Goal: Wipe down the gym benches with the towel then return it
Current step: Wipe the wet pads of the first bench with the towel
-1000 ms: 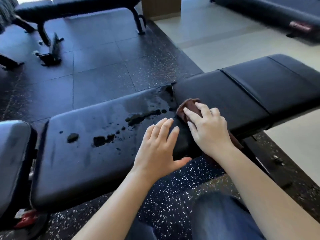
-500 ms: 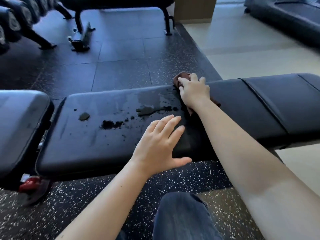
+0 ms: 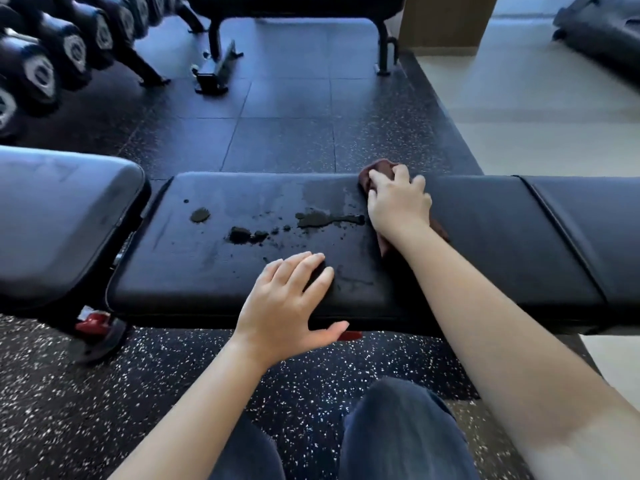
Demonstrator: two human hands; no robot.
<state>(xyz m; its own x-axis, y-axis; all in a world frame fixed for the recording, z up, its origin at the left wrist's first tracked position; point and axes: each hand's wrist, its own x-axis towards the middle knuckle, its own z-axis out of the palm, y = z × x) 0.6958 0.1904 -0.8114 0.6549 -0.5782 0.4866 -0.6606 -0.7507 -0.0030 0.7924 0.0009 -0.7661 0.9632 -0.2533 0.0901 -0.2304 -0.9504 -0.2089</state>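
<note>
- Pressing down, our right hand (image 3: pixel 398 202) has its grip closed over the brown towel (image 3: pixel 377 169), fingers curled on the bunched cloth at the far edge of the worktop (image 3: pixel 485 237).
- A strip of towel shows from under our wrist, trailing toward us across the black pad.
- Our left hand (image 3: pixel 287 306) lies flat on the near edge of the same pad, its grip open, fingers spread, holding nothing.
- Between our two hands sit dark wet patches (image 3: pixel 311 220) and small drops, left of the towel.
- A second padded bench (image 3: pixel 62 216) stands just beside the left end.
- Dumbbells (image 3: pixel 41 71) line the upper left, over the dark floor (image 3: pixel 277 133).
</note>
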